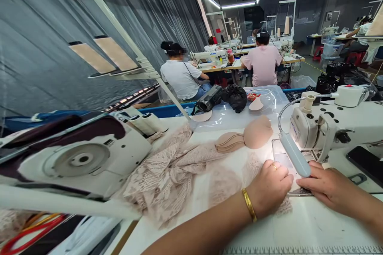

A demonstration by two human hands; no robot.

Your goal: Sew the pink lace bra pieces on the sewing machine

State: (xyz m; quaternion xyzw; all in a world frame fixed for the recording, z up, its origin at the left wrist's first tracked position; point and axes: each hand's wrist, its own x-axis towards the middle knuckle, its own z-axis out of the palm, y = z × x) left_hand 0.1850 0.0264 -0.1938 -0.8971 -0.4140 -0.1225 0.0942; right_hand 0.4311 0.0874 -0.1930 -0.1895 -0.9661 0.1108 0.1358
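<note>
My left hand (pixel 271 187), with a gold bangle and a ring, rests closed on a piece of pale pink lace fabric (pixel 170 171) in front of the sewing machine (pixel 335 123). My right hand (pixel 329 185) lies just right of it, fingers pressed together on the fabric by the needle plate, partly hidden behind the machine's LED lamp (pixel 295 153). A stack of beige bra cups (pixel 248 137) lies behind the lace on the white table (pixel 299 227).
A second machine (pixel 80 159) lies at the left. A clear plastic lid (pixel 239 113), a black bag (pixel 235 96) and a black device (pixel 209 99) stand behind. A phone (pixel 365 163) sits right. Other people sew at tables further back.
</note>
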